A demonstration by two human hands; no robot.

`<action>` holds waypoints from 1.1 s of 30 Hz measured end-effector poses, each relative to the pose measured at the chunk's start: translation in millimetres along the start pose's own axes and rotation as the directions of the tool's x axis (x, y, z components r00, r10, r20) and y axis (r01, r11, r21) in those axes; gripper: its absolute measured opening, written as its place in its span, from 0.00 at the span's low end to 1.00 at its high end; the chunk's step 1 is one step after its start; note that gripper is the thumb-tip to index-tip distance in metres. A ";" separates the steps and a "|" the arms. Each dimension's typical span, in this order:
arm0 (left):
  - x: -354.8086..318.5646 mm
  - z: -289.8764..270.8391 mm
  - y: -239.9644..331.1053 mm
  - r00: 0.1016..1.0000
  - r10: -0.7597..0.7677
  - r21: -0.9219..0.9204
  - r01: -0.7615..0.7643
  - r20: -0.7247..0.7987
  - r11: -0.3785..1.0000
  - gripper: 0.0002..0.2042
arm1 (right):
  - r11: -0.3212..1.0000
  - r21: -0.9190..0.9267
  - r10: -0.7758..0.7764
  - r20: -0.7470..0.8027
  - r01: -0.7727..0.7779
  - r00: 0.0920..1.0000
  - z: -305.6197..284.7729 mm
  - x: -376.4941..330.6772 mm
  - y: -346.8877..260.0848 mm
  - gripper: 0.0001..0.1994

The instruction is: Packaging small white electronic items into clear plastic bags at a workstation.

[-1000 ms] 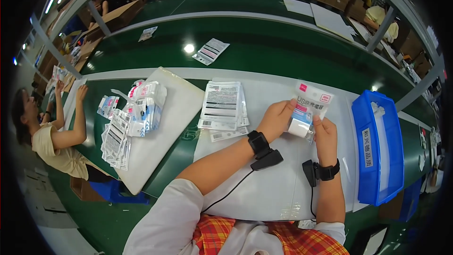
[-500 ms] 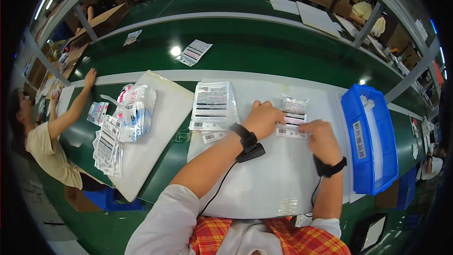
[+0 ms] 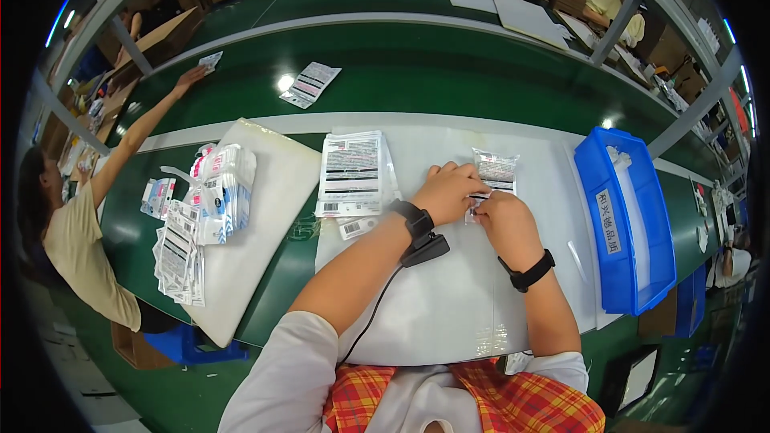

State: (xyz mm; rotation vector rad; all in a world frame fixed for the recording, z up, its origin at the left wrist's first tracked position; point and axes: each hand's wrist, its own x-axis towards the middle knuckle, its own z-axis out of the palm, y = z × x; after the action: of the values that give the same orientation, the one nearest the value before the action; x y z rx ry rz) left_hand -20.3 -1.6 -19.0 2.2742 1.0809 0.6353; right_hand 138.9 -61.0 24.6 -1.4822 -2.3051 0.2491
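A small flat printed packet (image 3: 497,167) with a clear, shiny upper part lies on the white work mat (image 3: 433,297) in front of me. My left hand (image 3: 451,190) holds it at its left side, fingers bent and pressed together. At the packet's lower end, my right hand (image 3: 504,224) is closed in a pinch, its fingertips close to the left hand's. The hands partly cover that lower end. A thin white strip (image 3: 576,261) rests on the mat to the right of my right wrist. Left of my hands is a stack of printed packets (image 3: 351,172).
A blue bin (image 3: 638,273) with white material inside stands at the right. On the left, a white board (image 3: 277,168) bears bundled packets (image 3: 220,184) and a loose pile (image 3: 180,252). Beyond a pale ledge, a packet (image 3: 311,84) lies on the green surface. A co-worker's hand (image 3: 191,78) is at far left.
My right hand has moved left to the packet's lower end, closer to my left hand. The thin strip now shows on the mat. The co-worker's arm has reached farther, to a packet.
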 end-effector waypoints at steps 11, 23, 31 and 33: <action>-1.7 -2.4 2.1 0.999 0.031 0.027 -0.030 -0.029 0.999 0.17 | 0.995 -0.087 -0.038 0.045 0.041 0.998 7.8 0.1 -4.7 0.05; -10.9 -13.1 10.5 0.998 0.049 0.006 -0.049 0.047 0.999 0.17 | 0.879 0.369 0.375 -0.141 -0.302 0.916 -116.1 -188.6 32.0 0.03; -4.2 -11.6 22.0 1.000 -0.018 0.106 0.017 0.016 0.994 0.14 | 0.161 0.757 0.894 0.159 -0.633 0.419 8.6 -431.5 138.2 0.04; 4.7 -8.7 27.5 0.998 0.017 0.077 -0.012 -0.065 0.997 0.11 | 0.640 -0.212 0.768 0.191 -0.739 0.611 4.8 -472.6 178.5 0.07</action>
State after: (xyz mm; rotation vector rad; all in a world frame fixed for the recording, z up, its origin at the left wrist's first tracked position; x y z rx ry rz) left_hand -7.8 -10.1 5.9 2.3431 1.1382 0.6897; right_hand 459.0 -411.5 -148.4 -2.5738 -1.7136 0.5823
